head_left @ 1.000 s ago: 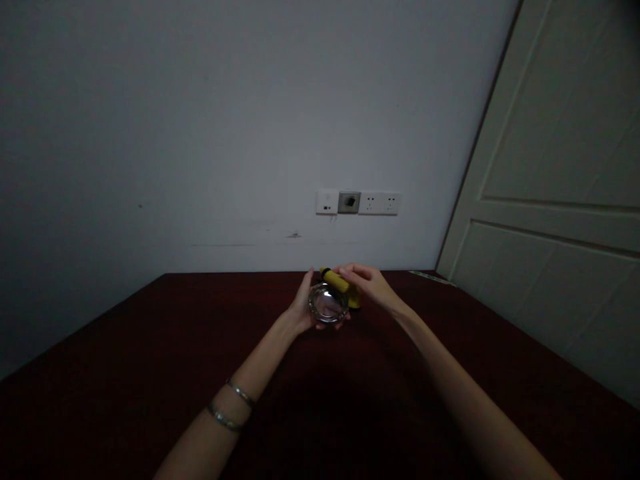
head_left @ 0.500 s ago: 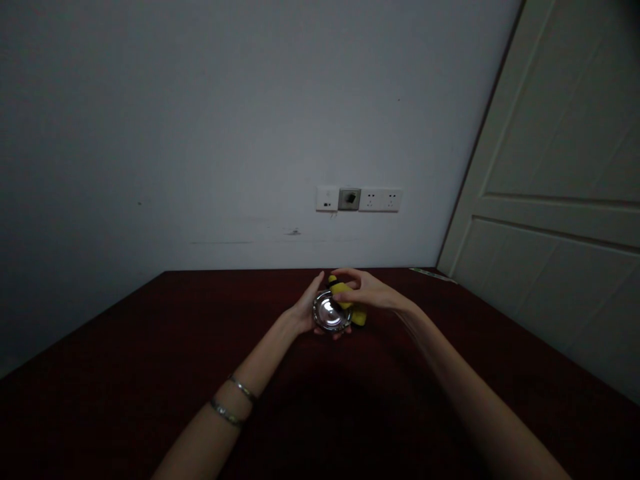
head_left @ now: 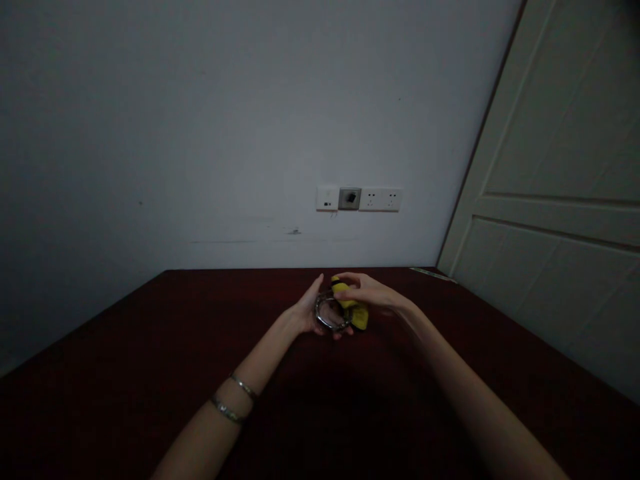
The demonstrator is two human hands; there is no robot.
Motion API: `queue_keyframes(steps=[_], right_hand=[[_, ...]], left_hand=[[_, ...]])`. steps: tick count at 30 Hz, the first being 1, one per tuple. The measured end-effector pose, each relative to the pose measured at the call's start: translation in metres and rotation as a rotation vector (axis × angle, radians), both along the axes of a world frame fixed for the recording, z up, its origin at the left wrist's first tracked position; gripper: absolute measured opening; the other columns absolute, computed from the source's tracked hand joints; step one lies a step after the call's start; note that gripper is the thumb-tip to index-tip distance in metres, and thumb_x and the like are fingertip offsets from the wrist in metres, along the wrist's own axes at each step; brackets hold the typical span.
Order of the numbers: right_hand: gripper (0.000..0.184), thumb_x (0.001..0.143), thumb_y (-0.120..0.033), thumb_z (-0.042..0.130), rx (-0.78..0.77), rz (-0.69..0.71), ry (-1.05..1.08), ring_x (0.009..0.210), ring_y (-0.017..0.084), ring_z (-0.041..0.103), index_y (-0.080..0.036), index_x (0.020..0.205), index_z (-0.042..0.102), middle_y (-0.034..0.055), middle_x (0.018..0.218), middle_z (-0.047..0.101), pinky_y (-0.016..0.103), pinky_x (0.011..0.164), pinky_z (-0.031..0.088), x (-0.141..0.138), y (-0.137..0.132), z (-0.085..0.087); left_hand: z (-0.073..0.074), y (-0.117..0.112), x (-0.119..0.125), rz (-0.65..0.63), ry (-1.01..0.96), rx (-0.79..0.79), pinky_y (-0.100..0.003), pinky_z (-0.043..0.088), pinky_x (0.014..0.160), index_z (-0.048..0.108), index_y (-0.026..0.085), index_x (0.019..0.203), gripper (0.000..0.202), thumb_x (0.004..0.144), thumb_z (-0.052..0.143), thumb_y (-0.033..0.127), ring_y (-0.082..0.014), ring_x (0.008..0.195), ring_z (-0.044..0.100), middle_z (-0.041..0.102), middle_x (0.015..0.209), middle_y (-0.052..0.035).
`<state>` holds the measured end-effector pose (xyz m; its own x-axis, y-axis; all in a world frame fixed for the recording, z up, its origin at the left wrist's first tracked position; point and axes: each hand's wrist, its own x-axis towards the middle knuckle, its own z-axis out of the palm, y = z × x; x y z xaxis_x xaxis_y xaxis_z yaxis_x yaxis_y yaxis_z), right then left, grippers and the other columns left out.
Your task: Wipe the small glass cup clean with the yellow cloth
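A small, shiny round metal dish (head_left: 326,319), shaped like an ashtray, rests in my left hand (head_left: 305,312). The left thumb points up beside its rim, and the fingers pass underneath, with their tips showing at the near side. My right hand (head_left: 370,292) is closed on a yellow cloth (head_left: 345,294) with dark edging. The cloth lies against the right part of the dish and covers some of its rim. One end of it hangs down below the right hand. Both hands are held above the dark red tabletop (head_left: 225,360).
Behind the table rises a pale wall (head_left: 225,133) with scuff marks. A row of sockets and switches (head_left: 380,199) is set in it. A panelled white door (head_left: 560,200) stands at the right. A thin printed strip (head_left: 433,274) lies by the back right edge.
The dish has tilted slightly in my left hand, so its inside shows less bright reflection. The yellow cloth has shifted a little, its loose end spreading slightly to the right.
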<state>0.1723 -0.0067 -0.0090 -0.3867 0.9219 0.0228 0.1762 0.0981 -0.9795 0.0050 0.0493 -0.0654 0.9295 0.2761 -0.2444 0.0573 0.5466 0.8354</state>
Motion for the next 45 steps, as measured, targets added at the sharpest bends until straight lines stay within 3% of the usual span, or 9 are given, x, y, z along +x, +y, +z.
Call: queue_keyframes(steps=[9,13,16,20,25,27,31,36,45], right_hand=[[0.051,0.064,-0.032,0.073,-0.019,0.002,0.146,0.072,0.014,0.061,-0.017,0.110,0.057,0.0053,0.090,0.066,0.026,0.064,0.047,-0.001,0.000,0.000],[0.045,0.067,-0.029,0.063,0.046,-0.197,0.236,0.072,0.015,0.060,-0.019,0.110,0.057,0.0057,0.090,0.066,0.027,0.064,0.046,0.003,0.008,0.001],[0.034,0.057,-0.019,0.058,0.093,-0.316,0.216,0.062,0.012,0.055,-0.018,0.091,0.061,0.0044,0.084,0.065,0.025,0.058,0.044,0.017,0.014,-0.001],[0.015,0.061,-0.030,0.059,0.040,-0.220,0.149,0.053,0.013,0.052,-0.018,0.070,0.057,0.0014,0.062,0.059,0.025,0.050,0.041,0.031,0.014,-0.001],[0.041,0.068,-0.058,0.059,0.015,-0.247,-0.036,0.041,0.013,0.046,-0.020,0.055,0.053,0.0002,0.046,0.050,0.028,0.045,0.038,0.027,0.009,0.004],[0.039,0.068,-0.056,0.062,0.076,-0.225,-0.128,0.043,0.011,0.044,-0.018,0.060,0.061,0.0022,0.054,0.056,0.027,0.044,0.036,0.024,0.007,0.006],[0.041,0.074,-0.056,0.059,0.093,-0.013,-0.182,0.050,0.010,0.045,-0.016,0.077,0.069,0.0028,0.061,0.060,0.023,0.046,0.034,0.018,0.000,0.006],[0.047,0.078,-0.057,0.053,0.042,0.217,-0.163,0.048,0.008,0.044,-0.013,0.070,0.066,0.0034,0.058,0.061,0.020,0.042,0.031,0.010,-0.004,0.004],[0.039,0.073,-0.051,0.060,-0.027,0.157,-0.124,0.042,0.008,0.043,-0.015,0.058,0.058,0.0021,0.051,0.058,0.020,0.038,0.029,0.008,-0.003,0.002]], left_hand=[[0.009,-0.008,0.000,0.156,0.032,0.064,-0.019,0.024,0.026,0.057,0.007,0.106,0.094,0.072,0.010,0.081,-0.0264,0.048,0.064,0.068,0.073,-0.0210],[0.014,-0.009,-0.002,0.228,-0.074,0.077,-0.019,0.025,0.027,0.058,0.008,0.097,0.086,0.075,0.013,0.078,-0.0265,0.050,0.064,0.068,0.074,-0.0215],[0.017,-0.008,-0.008,0.247,-0.170,0.095,-0.020,0.026,0.027,0.058,0.008,0.092,0.085,0.077,0.010,0.076,-0.0265,0.052,0.064,0.067,0.074,-0.0224],[0.018,-0.004,-0.016,0.218,-0.220,0.116,-0.021,0.027,0.026,0.057,0.009,0.101,0.087,0.075,0.008,0.077,-0.0281,0.054,0.064,0.068,0.079,-0.0224],[0.018,-0.004,-0.017,0.201,-0.193,0.164,-0.020,0.028,0.026,0.051,0.010,0.114,0.089,0.076,0.006,0.077,-0.0276,0.053,0.065,0.069,0.078,-0.0209],[0.017,-0.006,-0.015,0.208,-0.175,0.178,-0.021,0.029,0.026,0.050,0.008,0.116,0.089,0.077,0.006,0.075,-0.0274,0.053,0.065,0.069,0.078,-0.0213],[0.015,-0.008,-0.011,0.173,-0.184,0.192,-0.021,0.029,0.025,0.051,0.007,0.114,0.088,0.078,0.006,0.074,-0.0270,0.051,0.065,0.068,0.076,-0.0213],[0.016,-0.011,-0.008,0.137,-0.187,0.189,-0.020,0.029,0.025,0.054,0.008,0.105,0.084,0.079,0.008,0.073,-0.0270,0.050,0.065,0.068,0.076,-0.0209],[0.017,-0.013,-0.008,0.117,-0.136,0.211,-0.020,0.028,0.026,0.058,0.008,0.102,0.086,0.080,0.006,0.073,-0.0249,0.049,0.064,0.068,0.075,-0.0202]])
